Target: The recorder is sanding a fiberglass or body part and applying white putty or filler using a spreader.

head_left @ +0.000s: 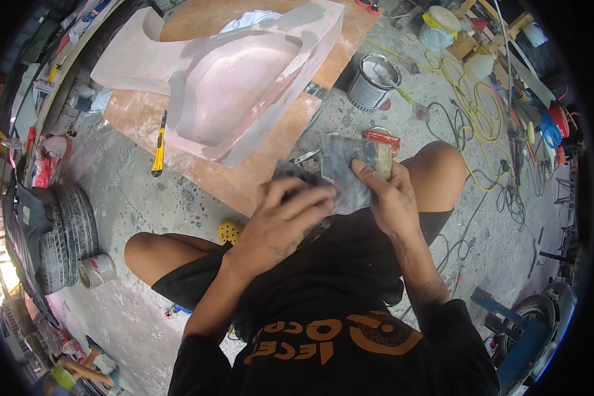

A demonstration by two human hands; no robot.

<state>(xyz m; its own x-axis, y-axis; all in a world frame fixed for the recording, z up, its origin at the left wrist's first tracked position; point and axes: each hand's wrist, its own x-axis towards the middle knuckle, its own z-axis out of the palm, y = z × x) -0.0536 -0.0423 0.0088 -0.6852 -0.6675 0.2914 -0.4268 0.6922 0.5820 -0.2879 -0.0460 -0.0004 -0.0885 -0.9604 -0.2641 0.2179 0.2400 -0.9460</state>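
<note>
In my right hand (388, 191) is a flat, smudged grey rectangular sheet (350, 168). The thumb presses its face and the fingers go behind it. My left hand (280, 218) is bent around a dark grey flat piece (293, 173), blurred by motion, whose kind I cannot make out. Its fingertips reach the near left edge of the grey sheet. Beyond both hands, a large pale pink moulded panel (241, 82) with grey patches rests on a brown board (201, 188). A yellow utility knife (159, 146) lies at the board's left edge.
Right of the panel stands an open metal can (374, 82), with a red tool (384, 140) nearer me. A yellow hose (478, 112) and dark cables coil at right. Stacked tyres (66, 231) and a small tin (97, 270) are at left. A yellow clog (230, 231) shows below.
</note>
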